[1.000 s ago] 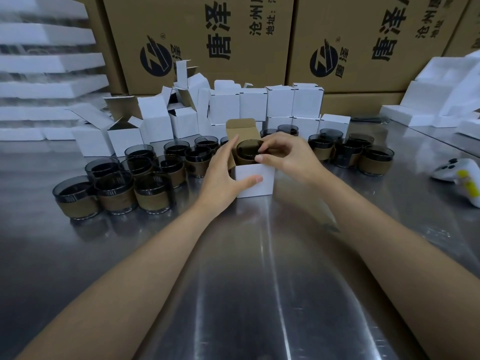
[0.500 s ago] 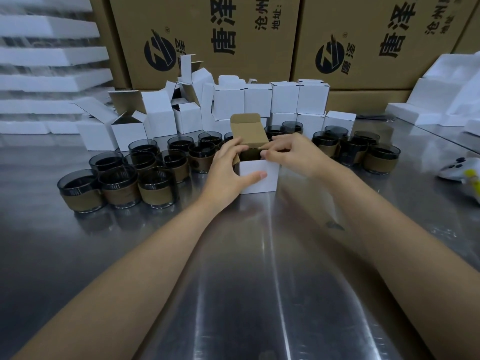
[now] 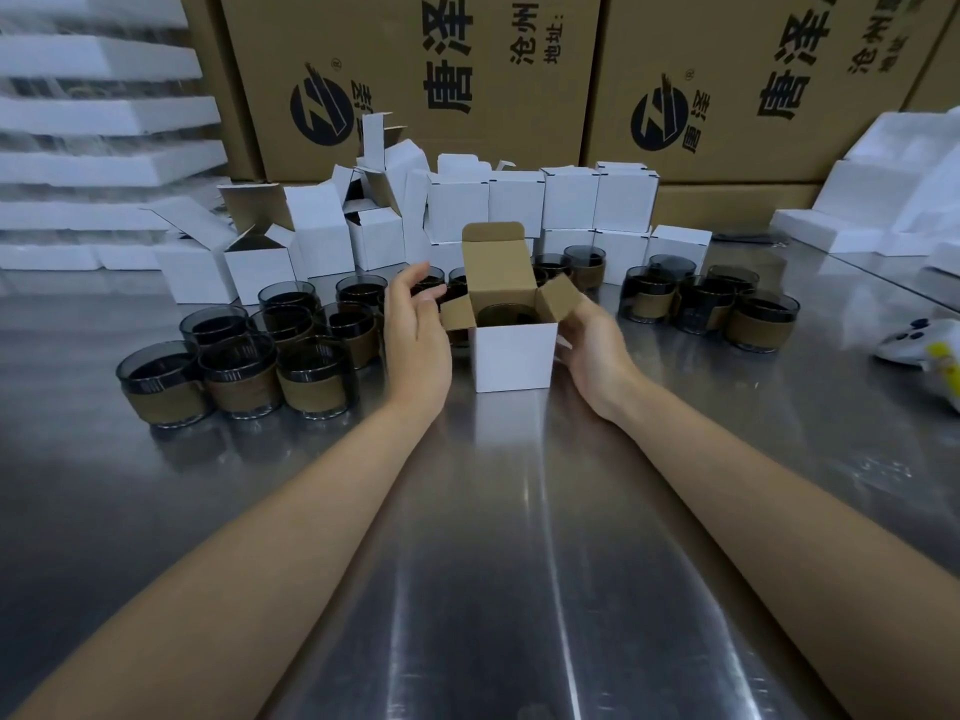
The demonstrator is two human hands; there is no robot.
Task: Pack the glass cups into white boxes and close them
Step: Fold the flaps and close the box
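Note:
A small white box [image 3: 513, 356] stands on the steel table with its top flap up and both side flaps spread. A dark glass cup [image 3: 506, 315] sits inside it, only its rim showing. My left hand [image 3: 418, 335] hovers just left of the box, fingers relaxed and apart from it. My right hand [image 3: 589, 345] rests against the box's right side, under the right flap, fingers loosely curved. Several dark glass cups with brown sleeves [image 3: 239, 366] stand at the left, and more cups [image 3: 711, 304] at the right.
Several white boxes [image 3: 545, 200], some open, are piled behind the cups. Big brown cartons [image 3: 415, 85] wall off the back. White foam trays [image 3: 93, 163] are stacked at the far left and foam pieces [image 3: 883, 200] lie at the right. A white and yellow device [image 3: 919, 350] lies by the right edge.
The cup has gone fully down into the box. My right hand has left the box's top and dropped to its right side. My left hand has let go and drawn back to the left.

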